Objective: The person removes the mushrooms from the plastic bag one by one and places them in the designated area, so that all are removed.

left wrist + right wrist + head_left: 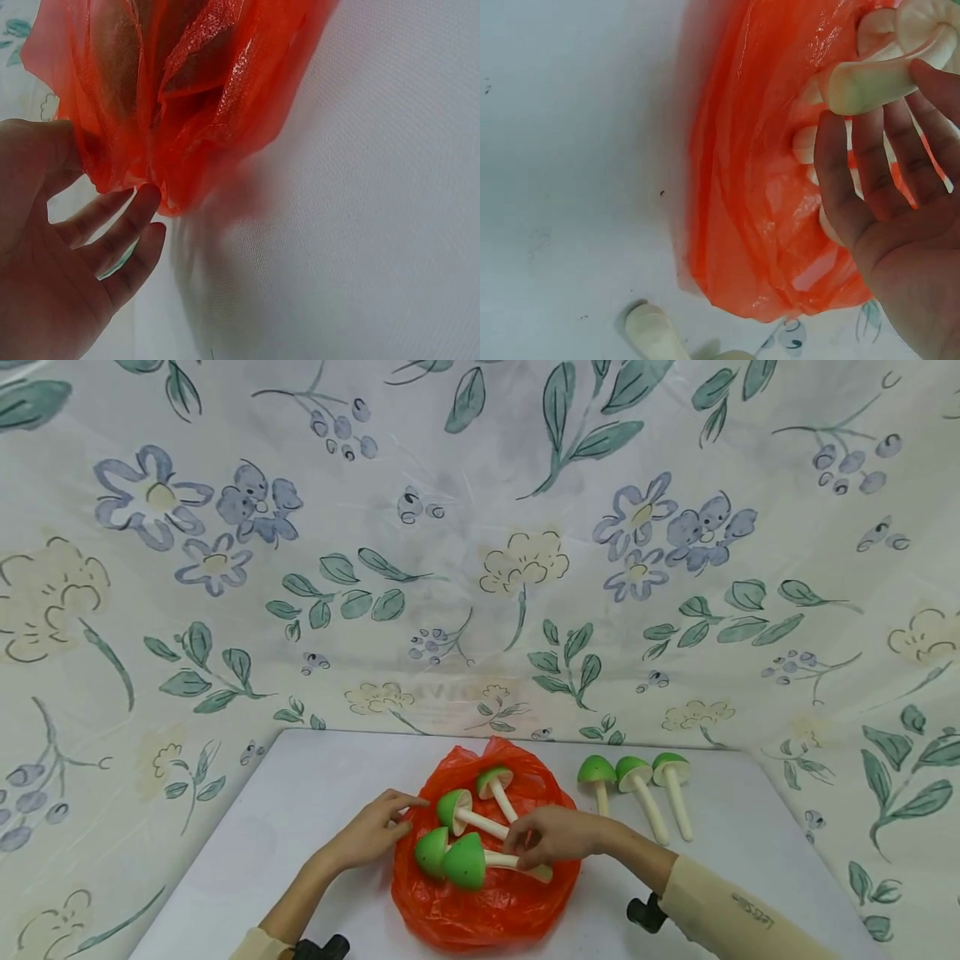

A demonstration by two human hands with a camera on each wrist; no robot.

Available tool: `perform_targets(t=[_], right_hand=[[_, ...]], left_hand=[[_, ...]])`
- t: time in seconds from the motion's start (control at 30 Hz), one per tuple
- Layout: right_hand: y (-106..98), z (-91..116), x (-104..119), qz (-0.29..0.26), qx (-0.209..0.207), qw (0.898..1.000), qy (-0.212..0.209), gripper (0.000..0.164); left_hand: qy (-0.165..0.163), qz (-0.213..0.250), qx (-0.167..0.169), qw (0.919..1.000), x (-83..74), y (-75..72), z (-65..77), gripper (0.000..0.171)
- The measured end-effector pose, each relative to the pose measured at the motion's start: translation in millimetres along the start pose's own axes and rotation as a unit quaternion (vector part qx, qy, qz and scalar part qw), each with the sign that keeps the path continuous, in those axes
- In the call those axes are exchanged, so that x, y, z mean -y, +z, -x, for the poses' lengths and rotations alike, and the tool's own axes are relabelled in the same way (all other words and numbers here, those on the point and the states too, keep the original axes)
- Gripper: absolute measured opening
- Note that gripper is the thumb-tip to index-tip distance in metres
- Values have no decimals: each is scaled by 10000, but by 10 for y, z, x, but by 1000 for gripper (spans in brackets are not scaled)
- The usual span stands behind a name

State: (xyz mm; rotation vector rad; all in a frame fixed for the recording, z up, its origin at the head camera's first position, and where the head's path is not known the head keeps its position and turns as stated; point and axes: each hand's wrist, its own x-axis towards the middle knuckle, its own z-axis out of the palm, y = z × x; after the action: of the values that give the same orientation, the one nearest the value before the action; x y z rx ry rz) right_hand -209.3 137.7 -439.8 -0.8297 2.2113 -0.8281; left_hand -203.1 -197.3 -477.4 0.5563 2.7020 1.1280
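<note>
A red plastic bag [517, 922] lies spread on the table with several green-capped toy mushrooms on it, including one with its cap toward the back [494, 781]. My right hand [558, 837] pinches the pale stem of the nearest toy mushroom [464, 862] between thumb and fingers, over the bag. In the right wrist view that stem [870, 86] crosses above the fingertips, with other stems behind it. At the bag's left side, my left hand [375, 828] holds the rim, with part of a digit hidden behind the red film [187, 135] in the left wrist view.
Three more green-capped mushrooms [642, 789] lie side by side on the white table [300, 793], right of the bag. A floral cloth [450, 543] hangs behind and around the table. Dark wrist cameras [647, 913] sit on both forearms.
</note>
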Motion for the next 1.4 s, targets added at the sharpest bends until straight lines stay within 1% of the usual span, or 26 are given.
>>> perform_targets(t=[0.17, 0.27, 0.5, 0.73, 1.0, 1.2, 1.4], right_hand=[[-16, 39, -36, -79, -126, 9999, 57, 18], [-29, 64, -72, -101, -207, 9997, 123, 16], [-93, 146, -151, -44, -333, 9994, 14, 13], [-154, 268, -244, -86, -485, 9988, -14, 13], [-212, 437, -354, -434, -751, 9961, 177, 12], [-280, 577, -466, -575, -969, 9934, 197, 14], [-332, 708, -576, -994, -1092, 9888, 226, 19]], left_hand=[[-42, 32, 14, 10000, -7, -7, 1, 36], [-54, 25, 6, 10000, -5, -7, 3, 36], [-30, 33, 9, 10000, 10, -2, 8, 36], [-99, 56, 29, 9999, 30, 10, -9, 36], [-124, 2, -15, 9999, 12, -2, -19, 35], [-141, 64, -29, 9999, 33, -1, -19, 35], [-126, 45, -10, 9999, 43, 8, -27, 34]])
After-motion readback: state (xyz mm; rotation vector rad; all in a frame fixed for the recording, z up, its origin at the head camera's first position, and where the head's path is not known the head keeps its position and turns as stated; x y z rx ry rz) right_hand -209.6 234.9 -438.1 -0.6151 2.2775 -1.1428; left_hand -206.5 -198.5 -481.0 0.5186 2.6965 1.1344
